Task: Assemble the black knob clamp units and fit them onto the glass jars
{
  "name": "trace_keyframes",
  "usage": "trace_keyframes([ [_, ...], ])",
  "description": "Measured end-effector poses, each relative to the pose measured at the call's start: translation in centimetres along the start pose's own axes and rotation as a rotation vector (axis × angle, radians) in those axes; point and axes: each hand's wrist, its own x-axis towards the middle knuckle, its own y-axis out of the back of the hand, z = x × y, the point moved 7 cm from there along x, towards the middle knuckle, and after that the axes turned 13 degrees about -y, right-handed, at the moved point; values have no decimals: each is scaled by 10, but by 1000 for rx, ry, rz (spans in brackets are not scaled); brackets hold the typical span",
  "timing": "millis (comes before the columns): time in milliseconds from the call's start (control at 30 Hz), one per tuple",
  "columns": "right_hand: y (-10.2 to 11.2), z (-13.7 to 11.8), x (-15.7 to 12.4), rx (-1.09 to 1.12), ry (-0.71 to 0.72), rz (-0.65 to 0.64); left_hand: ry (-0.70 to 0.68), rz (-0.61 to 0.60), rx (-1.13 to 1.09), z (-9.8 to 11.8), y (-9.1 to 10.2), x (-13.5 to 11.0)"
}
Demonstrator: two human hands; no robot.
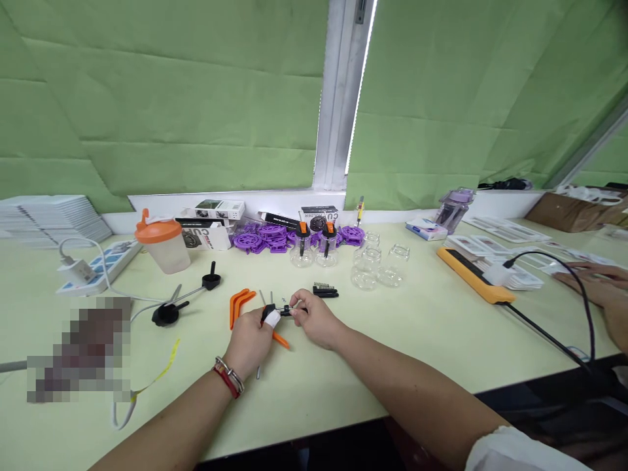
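My left hand (251,335) is wrapped round a black plastic dispenser head (269,312), with an orange lever (281,340) sticking out below it. A white wrap covers one of its fingertips. Close against it, my right hand (315,318) pinches at the end of the black part; what its fingertips hold is too small to make out. Left of them lie orange angled levers (240,305). Thin tubes (263,299) rest just behind the left hand. Farther back are black strips with springs (325,289).
Two glass bottles with black and orange tops (301,252) stand behind, with several glass jars (366,271) to their right. Purple plastic parts (267,239) lie along the wall. An orange-lidded shaker (169,245), black scoops (167,314) and a power strip (473,278) flank the area. Another person's hands (596,281) are far right.
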Motion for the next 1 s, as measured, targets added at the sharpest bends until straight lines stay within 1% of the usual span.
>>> trace_keyframes([
  [100,1,0,-1,2,-20,4,7,3,-13,-2,0,0],
  [300,0,1,0,1,-5,6,-14,18,-14,-1,0,-1],
  [667,2,0,-2,-12,-22,11,-12,11,4,0,0,1],
  [867,2,4,1,0,-55,31,17,-2,-8,-1,-1,-1],
  [1000,1,7,5,38,-36,40,-15,14,-7,-2,-1,0],
])
